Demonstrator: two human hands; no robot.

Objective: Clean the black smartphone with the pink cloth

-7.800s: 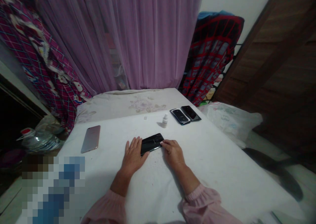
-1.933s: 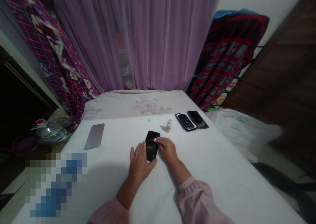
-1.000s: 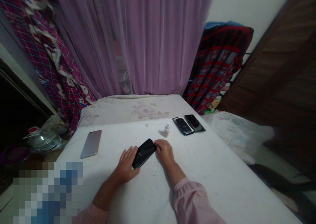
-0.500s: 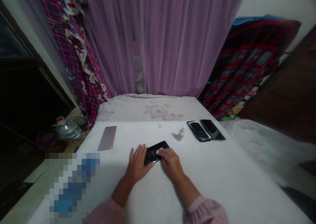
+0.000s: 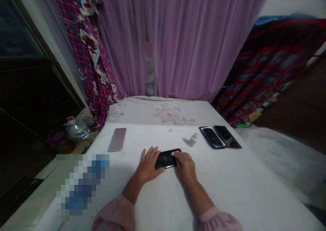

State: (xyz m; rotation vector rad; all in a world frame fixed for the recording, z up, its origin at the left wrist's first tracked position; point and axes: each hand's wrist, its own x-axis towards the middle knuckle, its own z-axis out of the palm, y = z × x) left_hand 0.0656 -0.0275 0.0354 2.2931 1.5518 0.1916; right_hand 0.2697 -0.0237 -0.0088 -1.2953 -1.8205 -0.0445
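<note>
A glossy black phone [image 5: 165, 160] lies on the white tabletop in front of me. My left hand [image 5: 149, 164] grips its left end, thumb along the near edge and fingers at the far left corner. On the right part of the phone, my right hand [image 5: 186, 166] pinches a small pale pink piece of cloth or pad [image 5: 174, 153] against the surface. Most of that piece is hidden by the fingers. Beyond the right hand stands a small white bottle [image 5: 193, 139] with a narrow tip.
A rose-gold phone [image 5: 117, 139] rests at the left. Several dark phones [image 5: 213, 137] lie side by side at the right back. Pixelation covers a blue item [image 5: 85, 183] at the left edge. A large water bottle [image 5: 77, 127] stands beyond the table's left side, and a purple curtain [image 5: 188, 44] hangs behind.
The black phone has turned slightly, its long side now more level. The pinched pad has moved toward the phone's far right corner. The whole view has shifted, so things appear farther right.
</note>
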